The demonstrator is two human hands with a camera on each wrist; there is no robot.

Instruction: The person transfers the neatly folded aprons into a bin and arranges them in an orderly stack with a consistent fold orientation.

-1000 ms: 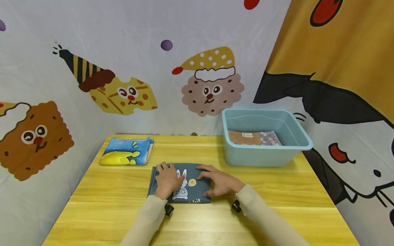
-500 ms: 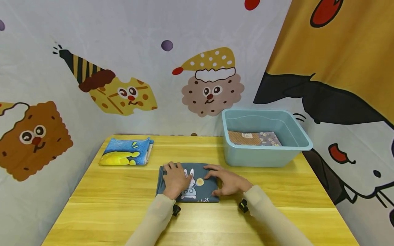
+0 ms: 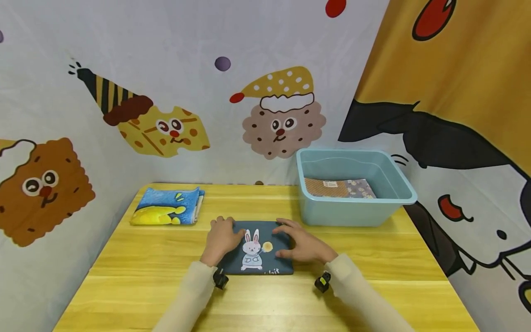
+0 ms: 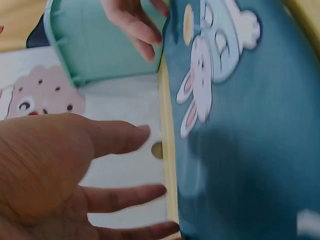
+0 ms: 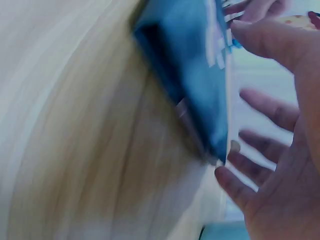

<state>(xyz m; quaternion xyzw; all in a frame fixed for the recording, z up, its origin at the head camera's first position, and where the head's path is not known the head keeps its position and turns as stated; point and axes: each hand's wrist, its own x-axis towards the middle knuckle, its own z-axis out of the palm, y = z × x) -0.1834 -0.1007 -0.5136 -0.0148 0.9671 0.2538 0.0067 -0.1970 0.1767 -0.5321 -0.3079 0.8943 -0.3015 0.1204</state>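
A folded dark blue-grey cloth (image 3: 269, 267) with a printed white rabbit lies flat on the table in the head view. My left hand (image 3: 221, 240) is at its left side, the thumb over the upper left part and the fingers spread along the edge. At the right side is my right hand (image 3: 304, 242), its fingers spread over that edge. In the left wrist view the left fingers reach straight toward the cloth (image 4: 250, 150). The right wrist view shows the right hand (image 5: 287, 165) loosely extended beside the cloth's (image 5: 190, 60) layered edge. Neither hand pinches the cloth.
A light blue plastic bin (image 3: 356, 212) stands at the back right, with folded patterned fabric (image 3: 332, 189) inside. Another folded cloth, blue and yellow (image 3: 166, 207), lies at the back left. A printed curtain (image 3: 178, 37) hangs behind the wooden table (image 3: 149, 272).
First the cloth slid right with both hands on it. Then my left hand shifted left, off the cloth's top to its left edge. The right hand stays at the right edge.
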